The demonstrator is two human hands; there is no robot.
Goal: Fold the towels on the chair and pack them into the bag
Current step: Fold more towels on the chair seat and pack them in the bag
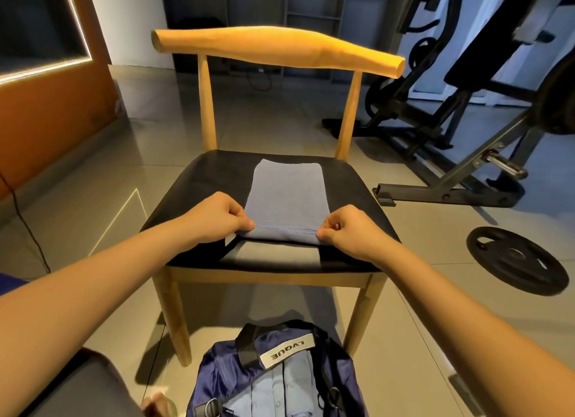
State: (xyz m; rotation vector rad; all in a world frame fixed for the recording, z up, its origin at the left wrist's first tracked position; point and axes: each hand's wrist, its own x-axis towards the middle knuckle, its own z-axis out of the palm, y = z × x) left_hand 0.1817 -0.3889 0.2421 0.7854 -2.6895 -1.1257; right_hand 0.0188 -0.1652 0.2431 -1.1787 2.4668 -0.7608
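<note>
A light wooden chair with a black padded seat [199,186] stands on a tiled floor, seen from above by the person working at it. A blue-grey cloth towel [287,192], already folded into a narrow strip, lies down the middle of the seat, running from the chair's back to its front.

Both hands are at the front of the chair. The left hand [222,219] pinches the towel's near left corner between thumb and curled fingers. The right hand [350,230] pinches the near right corner the same way. The stitched hem is raised slightly off the seat between them, probably so the near end can be carried towards the chair's back for another fold.

Under that raised hem, at the chair's front edge, lies a pale grey flat cloth [273,253], likely a second towel; most of it is covered.

On the floor in front of the chair sits a navy fabric bag with a white label [224,373], open and within reach for packing. Its lower part is cut off, and the light blue cloth inside is hard to identify. A black round weight plate [516,261] lies on the floor to the chair's right.
</note>
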